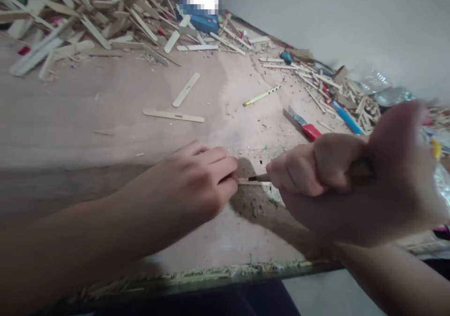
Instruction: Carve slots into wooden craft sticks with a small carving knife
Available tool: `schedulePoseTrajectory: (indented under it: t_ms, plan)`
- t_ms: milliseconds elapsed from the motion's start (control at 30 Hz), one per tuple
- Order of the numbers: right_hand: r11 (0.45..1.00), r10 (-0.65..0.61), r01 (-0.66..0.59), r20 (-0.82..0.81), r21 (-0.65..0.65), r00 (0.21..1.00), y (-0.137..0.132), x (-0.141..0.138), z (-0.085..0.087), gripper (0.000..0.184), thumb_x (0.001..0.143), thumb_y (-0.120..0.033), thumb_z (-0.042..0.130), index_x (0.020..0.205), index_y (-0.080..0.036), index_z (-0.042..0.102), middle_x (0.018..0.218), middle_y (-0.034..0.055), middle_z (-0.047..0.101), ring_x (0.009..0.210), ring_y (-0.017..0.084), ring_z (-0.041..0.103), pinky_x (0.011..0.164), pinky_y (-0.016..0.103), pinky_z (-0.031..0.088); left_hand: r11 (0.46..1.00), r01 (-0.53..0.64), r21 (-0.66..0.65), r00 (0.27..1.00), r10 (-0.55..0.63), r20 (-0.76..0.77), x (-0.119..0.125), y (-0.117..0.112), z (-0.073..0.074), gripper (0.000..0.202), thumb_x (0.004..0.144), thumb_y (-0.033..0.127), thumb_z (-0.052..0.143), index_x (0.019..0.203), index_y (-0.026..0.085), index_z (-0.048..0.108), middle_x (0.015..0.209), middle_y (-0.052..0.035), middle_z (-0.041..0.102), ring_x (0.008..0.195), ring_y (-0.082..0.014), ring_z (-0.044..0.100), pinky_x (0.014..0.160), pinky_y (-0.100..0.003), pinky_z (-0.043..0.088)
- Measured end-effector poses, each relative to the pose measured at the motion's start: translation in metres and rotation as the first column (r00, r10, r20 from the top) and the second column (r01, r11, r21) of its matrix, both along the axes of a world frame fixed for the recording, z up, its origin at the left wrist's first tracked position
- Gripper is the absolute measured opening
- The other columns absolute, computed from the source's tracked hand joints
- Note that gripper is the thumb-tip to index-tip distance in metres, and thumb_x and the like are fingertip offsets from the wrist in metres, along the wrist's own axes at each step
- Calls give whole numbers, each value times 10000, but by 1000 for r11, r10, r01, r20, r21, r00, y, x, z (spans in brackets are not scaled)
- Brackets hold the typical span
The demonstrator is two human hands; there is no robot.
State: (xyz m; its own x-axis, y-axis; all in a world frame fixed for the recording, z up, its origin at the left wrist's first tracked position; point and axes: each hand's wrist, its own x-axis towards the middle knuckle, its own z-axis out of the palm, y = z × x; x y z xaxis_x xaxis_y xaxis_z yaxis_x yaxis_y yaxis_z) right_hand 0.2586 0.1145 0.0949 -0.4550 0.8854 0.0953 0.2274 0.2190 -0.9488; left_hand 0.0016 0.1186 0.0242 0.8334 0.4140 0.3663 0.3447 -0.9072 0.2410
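My left hand [197, 184] rests on the wooden table, its fingers closed on a thin wooden stick [260, 183] that lies flat. Only the stick's right part shows beyond the fingertips. In a fist, my right hand [326, 175] grips a slim tool [263, 178] with a light brown shaft and a dark narrow tip. That tip is at the stick, just right of my left fingertips. The hand covers most of the tool, so its exact kind cannot be told. Shavings and green crumbs lie around the stick.
A heap of craft sticks [87, 20] fills the back left. Two loose craft sticks [174, 116] lie ahead of my left hand. Beyond my right hand are a red-handled cutter [311, 131], a pale pencil [262, 95], a blue pen-like piece [346, 117] and scraps. A wall stands behind.
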Motion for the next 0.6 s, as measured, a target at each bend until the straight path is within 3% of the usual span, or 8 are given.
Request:
schedulePoseTrajectory:
  t_ms: [100, 200, 333, 433, 600]
  plan:
    - [997, -12, -8, -255, -78, 967, -1, 2, -10, 771, 1384, -542, 502, 727, -227, 252, 603, -49, 157, 477, 135, 207, 543, 352, 376, 999, -35, 23, 996, 33, 78, 5, 0, -9, 305, 1055, -68, 680, 1037, 175, 864, 1035, -69, 820, 942, -301, 744, 907, -467, 529]
    - [995, -1, -24, -240, -101, 971, -2, 5, -13, 764, 1392, -543, 496, 735, -235, 258, 615, -50, 140, 487, 141, 207, 545, 367, 375, 999, -34, 25, 997, 32, 77, 4, -1, -12, 272, 1066, -48, 710, 1081, 167, 876, 1055, -67, 815, 960, -293, 732, 937, -459, 521]
    - [984, 23, -56, -190, -169, 982, -1, 10, -9, 841, 1360, -683, 573, 699, -233, 310, 579, -39, 262, 486, 139, 283, 529, 371, 406, 1000, -24, 15, 998, 23, 65, 4, -1, -9, 295, 1052, -71, 709, 1043, 178, 868, 1008, -48, 792, 930, -285, 723, 928, -446, 514]
    - [978, -13, -26, -185, -207, 983, -1, 9, -9, 900, 1337, -741, 594, 667, -223, 292, 566, -35, 259, 485, 139, 277, 513, 366, 394, 999, -26, 22, 997, 24, 76, 5, 0, -9, 288, 1049, -66, 721, 1021, 181, 866, 998, -48, 784, 914, -289, 718, 912, -452, 510]
    - [986, 31, -63, -208, -153, 978, -3, 5, -12, 835, 1381, -655, 513, 713, -214, 274, 591, -37, 271, 504, 131, 301, 552, 343, 402, 999, -36, 16, 997, 34, 70, 4, 0, -12, 257, 1060, -46, 757, 1090, 158, 911, 1046, -52, 817, 965, -309, 770, 922, -481, 547]
